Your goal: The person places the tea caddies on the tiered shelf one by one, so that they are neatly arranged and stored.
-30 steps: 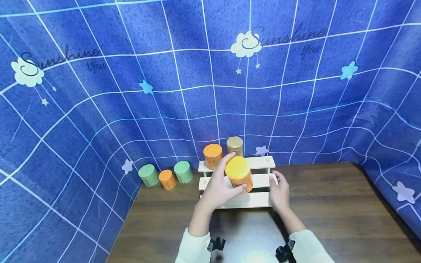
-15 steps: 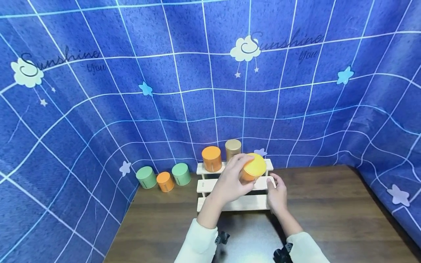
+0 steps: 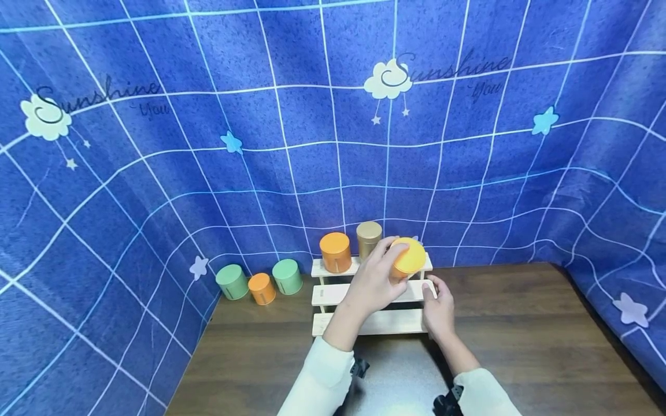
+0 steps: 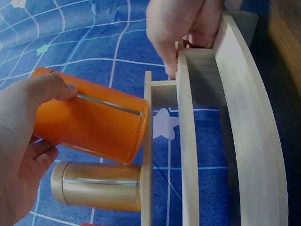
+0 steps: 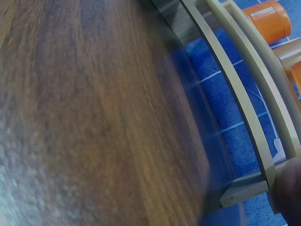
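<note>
Gripping the orange tin (image 4: 89, 122), left hand (image 4: 21, 146) hides its side overhead.

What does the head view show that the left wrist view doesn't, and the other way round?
Only the head view shows the two green tins and the small orange tin on the table, plus the yellow lid. Only the left wrist view shows the held orange tin tilted, its base edge at the top shelf. Both show the left hand gripping that tin, the gold tin, and the right hand on the wooden rack.
</note>
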A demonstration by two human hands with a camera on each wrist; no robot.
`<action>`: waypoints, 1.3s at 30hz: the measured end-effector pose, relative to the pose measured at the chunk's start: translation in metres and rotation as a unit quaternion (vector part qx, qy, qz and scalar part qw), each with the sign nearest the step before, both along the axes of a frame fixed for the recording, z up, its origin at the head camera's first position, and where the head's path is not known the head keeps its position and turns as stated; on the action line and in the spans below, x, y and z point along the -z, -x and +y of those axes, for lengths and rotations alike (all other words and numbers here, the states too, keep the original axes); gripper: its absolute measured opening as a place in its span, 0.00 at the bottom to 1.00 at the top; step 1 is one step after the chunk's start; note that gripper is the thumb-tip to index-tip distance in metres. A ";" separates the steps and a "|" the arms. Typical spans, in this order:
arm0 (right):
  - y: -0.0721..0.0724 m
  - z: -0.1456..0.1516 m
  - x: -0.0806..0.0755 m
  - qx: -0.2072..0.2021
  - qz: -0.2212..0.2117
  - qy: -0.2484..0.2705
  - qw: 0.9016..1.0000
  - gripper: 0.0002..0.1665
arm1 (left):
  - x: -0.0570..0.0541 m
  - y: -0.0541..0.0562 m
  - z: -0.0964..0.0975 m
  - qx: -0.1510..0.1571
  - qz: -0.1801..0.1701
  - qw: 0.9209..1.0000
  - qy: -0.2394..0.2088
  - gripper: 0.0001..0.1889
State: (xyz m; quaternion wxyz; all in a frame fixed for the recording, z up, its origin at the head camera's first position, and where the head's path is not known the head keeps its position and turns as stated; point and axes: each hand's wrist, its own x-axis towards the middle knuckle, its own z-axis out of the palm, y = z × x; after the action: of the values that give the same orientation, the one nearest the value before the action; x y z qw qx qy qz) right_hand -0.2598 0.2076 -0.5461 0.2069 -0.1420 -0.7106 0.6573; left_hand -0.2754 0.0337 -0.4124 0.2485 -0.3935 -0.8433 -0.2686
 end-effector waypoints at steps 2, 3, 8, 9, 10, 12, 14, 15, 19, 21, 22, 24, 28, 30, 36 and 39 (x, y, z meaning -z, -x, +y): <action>0.001 0.000 0.001 -0.001 -0.002 0.000 1.000 0.24 | 0.002 0.002 0.002 -0.003 0.000 1.000 -0.001 0.38; 0.001 0.000 0.002 0.000 -0.003 -0.003 1.000 0.24 | 0.004 0.002 0.003 -0.006 0.000 1.000 -0.001 0.38; 0.001 -0.001 0.003 0.006 -0.006 -0.007 1.000 0.25 | 0.007 0.007 0.008 -0.011 0.029 1.000 0.001 0.36; 0.001 -0.001 0.003 0.005 -0.004 -0.005 1.000 0.25 | 0.007 0.008 0.009 -0.019 0.043 0.999 0.006 0.35; 0.000 -0.001 0.002 0.002 -0.002 -0.001 1.000 0.25 | 0.006 0.009 0.010 -0.026 0.057 0.998 0.012 0.34; 0.000 0.000 0.001 -0.001 0.004 0.008 1.000 0.25 | 0.004 0.011 0.012 -0.047 0.084 0.995 0.029 0.34; -0.001 0.001 0.000 -0.005 0.007 0.013 1.000 0.25 | 0.002 0.011 0.013 -0.068 0.103 0.991 0.046 0.35; -0.001 0.001 0.000 -0.006 0.008 0.015 1.000 0.25 | 0.000 0.011 0.014 -0.075 0.108 0.990 0.053 0.36; -0.002 0.001 0.002 -0.005 0.008 0.020 1.000 0.24 | -0.003 0.011 0.018 -0.094 0.108 0.988 0.064 0.36; -0.002 0.000 0.003 -0.003 0.006 0.017 1.000 0.24 | -0.003 0.011 0.020 -0.102 0.105 0.987 0.067 0.33; -0.002 -0.001 0.003 -0.002 0.005 0.016 1.000 0.24 | -0.003 0.012 0.021 -0.106 0.105 0.986 0.068 0.32; -0.002 -0.001 0.004 -0.001 0.004 0.011 1.000 0.24 | -0.003 0.014 0.022 -0.116 0.105 0.985 0.076 0.30; -0.003 -0.002 0.004 -0.001 0.006 0.006 1.000 0.24 | -0.003 0.017 0.024 -0.145 0.110 0.978 0.102 0.29; -0.002 -0.001 0.005 -0.003 0.007 0.008 1.000 0.24 | -0.004 0.017 0.025 -0.165 0.111 0.972 0.122 0.30; -0.001 0.001 0.003 0.002 0.012 0.001 1.000 0.24 | -0.007 0.017 0.030 -0.200 0.113 0.958 0.171 0.36; -0.001 0.000 0.001 0.007 0.010 -0.007 1.000 0.24 | -0.007 0.017 0.032 -0.212 0.115 0.953 0.185 0.43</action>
State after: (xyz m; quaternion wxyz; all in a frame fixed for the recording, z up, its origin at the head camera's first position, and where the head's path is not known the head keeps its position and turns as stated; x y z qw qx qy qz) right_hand -0.2589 0.2080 -0.5471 0.2194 -0.1387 -0.7118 0.6527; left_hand -0.2926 0.0660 -0.4051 0.3183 -0.2728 -0.9079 -0.0021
